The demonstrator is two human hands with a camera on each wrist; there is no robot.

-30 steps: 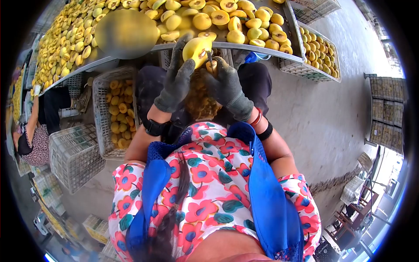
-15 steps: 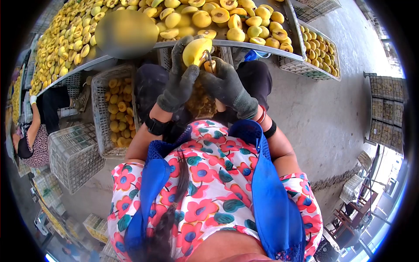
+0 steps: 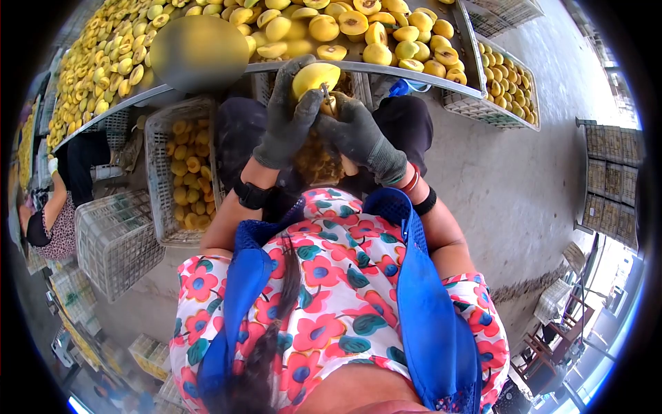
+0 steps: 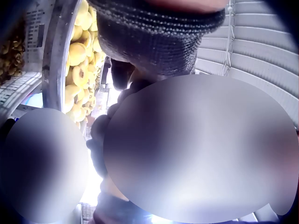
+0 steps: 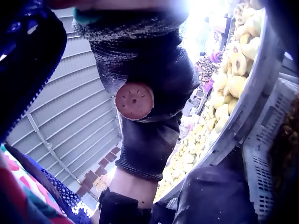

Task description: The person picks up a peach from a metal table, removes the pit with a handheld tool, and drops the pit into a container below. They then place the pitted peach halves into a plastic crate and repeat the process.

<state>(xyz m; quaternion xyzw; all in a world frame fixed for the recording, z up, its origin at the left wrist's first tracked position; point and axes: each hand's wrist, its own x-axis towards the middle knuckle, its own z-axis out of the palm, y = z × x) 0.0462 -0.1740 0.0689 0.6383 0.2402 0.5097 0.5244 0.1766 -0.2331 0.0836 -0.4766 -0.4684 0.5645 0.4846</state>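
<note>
In the head view, a yellow peach half sits in the gloved left hand, with fingers and thumb curled round it. The gloved right hand grips a pitting tool by its wooden handle. The tool's thin metal end meets the underside of the peach half, where the cut face is mostly hidden. From the right wrist view, the handle's round reddish butt sticks out of the dark glove. The left wrist view shows mainly the glove's cuff; blur covers much else.
A metal-edged table piled with peaches, many halved, stands ahead. Below the hands is a crate of brownish scraps. Crates of peaches stand left and right. Another person works at far left.
The peach half has tipped so its cut face and pit show less. The tool's metal end has shifted under it, and the right hand has turned, baring the handle's butt.
</note>
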